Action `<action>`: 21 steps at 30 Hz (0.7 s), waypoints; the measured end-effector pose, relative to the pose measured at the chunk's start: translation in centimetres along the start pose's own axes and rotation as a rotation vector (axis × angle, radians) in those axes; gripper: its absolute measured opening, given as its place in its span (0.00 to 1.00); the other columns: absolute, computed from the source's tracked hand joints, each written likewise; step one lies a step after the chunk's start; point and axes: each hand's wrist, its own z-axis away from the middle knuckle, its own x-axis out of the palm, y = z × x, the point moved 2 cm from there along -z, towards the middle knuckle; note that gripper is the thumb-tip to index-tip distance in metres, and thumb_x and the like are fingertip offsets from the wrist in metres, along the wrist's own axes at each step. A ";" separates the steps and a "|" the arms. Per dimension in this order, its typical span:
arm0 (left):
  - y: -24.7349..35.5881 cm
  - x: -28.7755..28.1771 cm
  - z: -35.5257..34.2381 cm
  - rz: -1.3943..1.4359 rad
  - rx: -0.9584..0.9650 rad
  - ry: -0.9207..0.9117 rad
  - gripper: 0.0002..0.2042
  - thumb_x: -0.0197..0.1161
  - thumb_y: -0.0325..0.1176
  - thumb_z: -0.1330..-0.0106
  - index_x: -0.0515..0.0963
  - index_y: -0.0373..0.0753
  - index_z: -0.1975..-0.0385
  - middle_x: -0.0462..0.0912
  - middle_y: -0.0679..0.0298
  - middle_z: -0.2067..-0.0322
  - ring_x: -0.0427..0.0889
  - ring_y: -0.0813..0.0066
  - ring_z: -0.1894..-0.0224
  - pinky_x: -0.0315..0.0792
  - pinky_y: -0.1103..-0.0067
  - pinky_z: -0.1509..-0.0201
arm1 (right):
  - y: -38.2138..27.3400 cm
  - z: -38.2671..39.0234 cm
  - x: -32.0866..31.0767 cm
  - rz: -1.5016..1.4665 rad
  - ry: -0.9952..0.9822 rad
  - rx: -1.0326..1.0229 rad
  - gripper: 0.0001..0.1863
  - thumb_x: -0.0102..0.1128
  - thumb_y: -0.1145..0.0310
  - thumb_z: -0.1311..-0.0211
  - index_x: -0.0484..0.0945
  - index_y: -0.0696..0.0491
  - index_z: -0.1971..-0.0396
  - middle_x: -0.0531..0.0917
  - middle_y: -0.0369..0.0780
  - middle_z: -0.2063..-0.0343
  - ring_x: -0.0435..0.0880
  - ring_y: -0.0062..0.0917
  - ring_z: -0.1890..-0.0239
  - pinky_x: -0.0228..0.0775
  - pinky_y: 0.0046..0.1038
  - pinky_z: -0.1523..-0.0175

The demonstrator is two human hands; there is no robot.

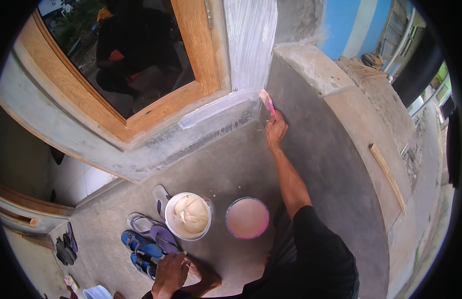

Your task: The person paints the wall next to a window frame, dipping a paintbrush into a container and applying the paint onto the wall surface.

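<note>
Gripped by the right hand, a brush is pointed bristles-ahead, its long axis leaning left. Behind, pale liquid is held by a tub, cream matter by a bucket; the left hand's grip cannot be told.

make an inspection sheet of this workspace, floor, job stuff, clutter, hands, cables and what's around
Surface: grey floor, mottled
Job's things: brush, bristles at the right end of the white-streaked ledge; white tub, pale and wrinkled inside; pink-rimmed tub, pale and smooth inside
Clutter: sandals beside the white tub
Hands: right hand grips the brush; left hand low by the sandals, grip unclear
Cables: nothing seen
Surroundings: wooden frame around dark glass; white-streaked pillar; wood strip at right
</note>
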 end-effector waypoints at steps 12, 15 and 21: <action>-1.3 0.7 -0.9 0.044 0.025 -0.021 0.17 0.61 0.31 0.41 0.77 0.35 0.52 0.80 0.51 0.64 0.80 0.50 0.61 0.73 0.61 0.55 | -11.8 19.1 7.2 -0.450 -0.466 -0.479 0.13 0.60 0.78 0.44 0.78 0.60 0.57 0.82 0.52 0.71 0.82 0.48 0.68 0.75 0.41 0.64; -1.3 0.8 -0.8 0.028 0.020 -0.011 0.16 0.61 0.32 0.40 0.77 0.36 0.52 0.80 0.51 0.64 0.80 0.50 0.60 0.72 0.60 0.54 | -11.1 17.7 7.0 -0.525 -0.501 -0.570 0.13 0.61 0.78 0.44 0.78 0.60 0.57 0.82 0.52 0.71 0.82 0.48 0.67 0.75 0.41 0.63; -0.7 0.0 0.1 0.024 -0.060 -0.036 0.15 0.60 0.36 0.36 0.77 0.37 0.51 0.80 0.52 0.64 0.80 0.50 0.59 0.72 0.60 0.53 | -4.7 6.3 2.6 -0.221 -0.209 -0.166 0.07 0.58 0.74 0.40 0.79 0.57 0.63 0.81 0.53 0.73 0.80 0.50 0.71 0.70 0.42 0.67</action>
